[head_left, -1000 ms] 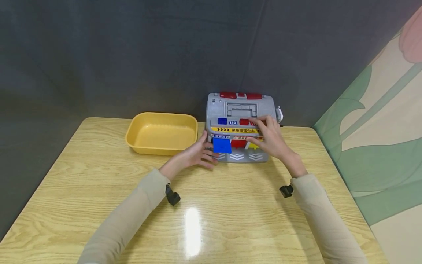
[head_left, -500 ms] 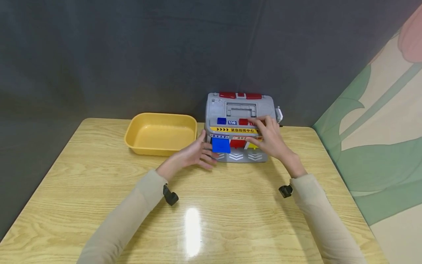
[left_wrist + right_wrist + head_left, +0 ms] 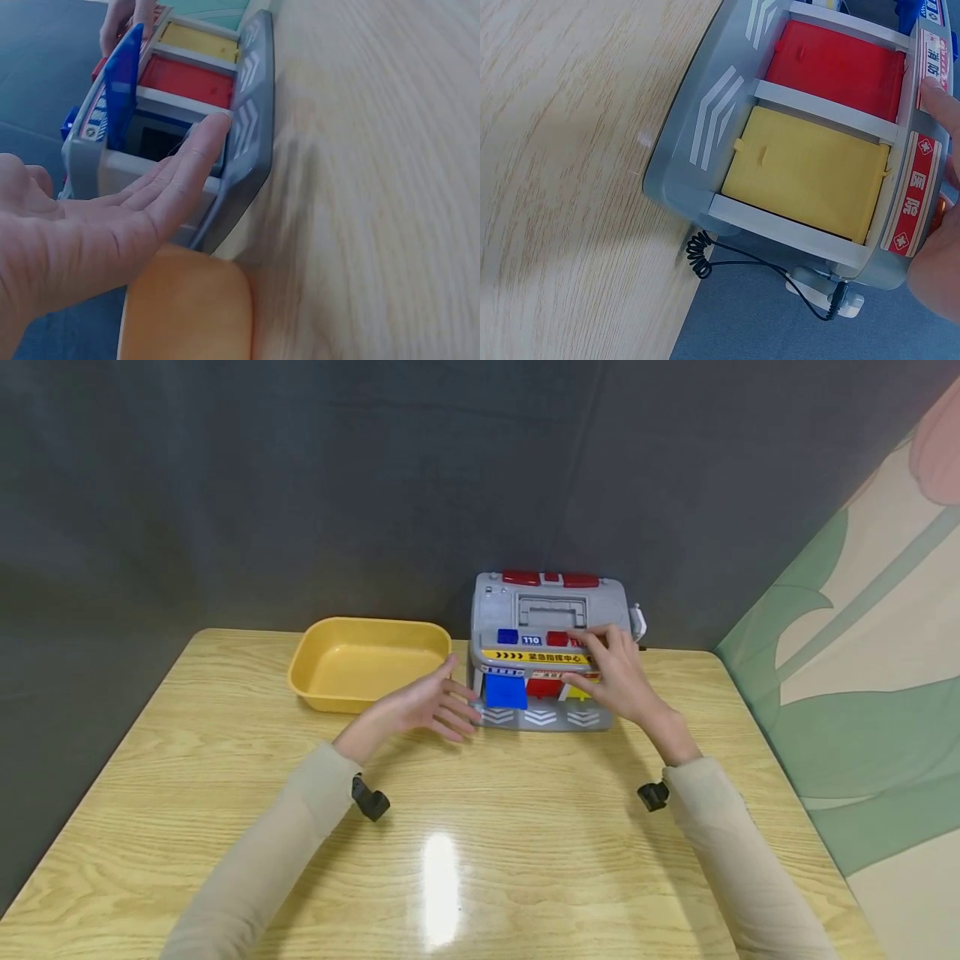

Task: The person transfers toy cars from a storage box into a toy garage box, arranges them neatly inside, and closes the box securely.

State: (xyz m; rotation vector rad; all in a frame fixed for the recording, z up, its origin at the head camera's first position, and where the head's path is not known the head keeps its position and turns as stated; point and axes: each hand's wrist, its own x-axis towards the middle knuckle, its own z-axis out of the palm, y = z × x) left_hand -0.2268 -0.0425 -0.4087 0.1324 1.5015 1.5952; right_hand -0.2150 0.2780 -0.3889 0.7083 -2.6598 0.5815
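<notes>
A grey toy emergency station [image 3: 536, 657] stands at the back of the table, with a yellow strip along its roof edge. Its blue door [image 3: 122, 86] is swung up, showing a dark bay with something inside. The red door [image 3: 836, 67] and yellow door [image 3: 806, 172] are down. My right hand [image 3: 618, 677] grips the front edge of the roof at the right, thumb against the front sign and fingers on top. Just left of the station, my left hand [image 3: 423, 702] is held with fingers spread and nothing in it, its fingertips near the open bay.
Left of the station sits a yellow tub [image 3: 367, 703], right by my left hand. A white handset [image 3: 825, 292] on a black coiled cord [image 3: 699, 255] hangs at the station's right side. A dark curtain [image 3: 337, 485] rises behind the table.
My left hand has drawn back to the left, away from the blue door's bay. The right hand keeps its grip on the roof, and the station stays in place.
</notes>
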